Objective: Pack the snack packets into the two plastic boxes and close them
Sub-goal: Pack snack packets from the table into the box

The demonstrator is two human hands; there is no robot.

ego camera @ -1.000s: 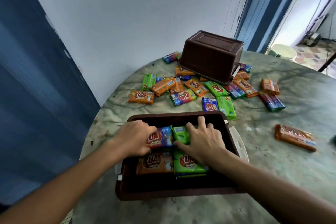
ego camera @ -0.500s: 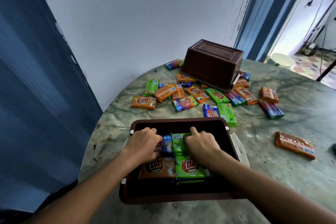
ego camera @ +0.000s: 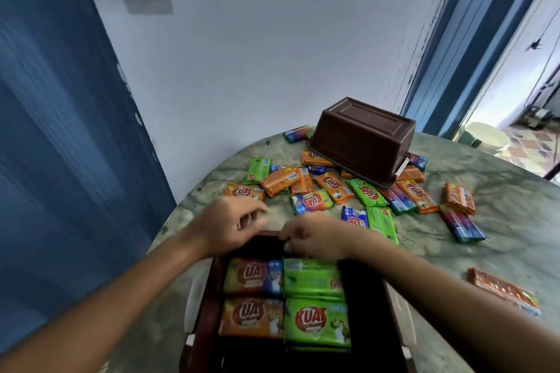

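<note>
An open brown plastic box (ego camera: 209, 312) sits at the near edge of the table with several snack packets (ego camera: 315, 321) laid flat inside in orange and green. My left hand (ego camera: 224, 225) hovers over the box's far rim, fingers curled and apart, holding nothing. Beside it, my right hand (ego camera: 312, 236) is also above the far rim with fingers bent; I see nothing in it. A second brown box (ego camera: 363, 136) stands upside down at the back, resting on loose packets. Many loose packets (ego camera: 333, 191) lie scattered between the two boxes.
The round marble table (ego camera: 500, 251) ends at a white wall behind and a blue door at the left. A lone orange packet (ego camera: 503, 291) lies at the right. A white lid edge (ego camera: 194, 297) shows beside the near box. An open doorway is at the right.
Both hands have lifted out of the near box and moved toward its far rim, leaving the packets lying flat inside. The camera has tilted and moved closer.
</note>
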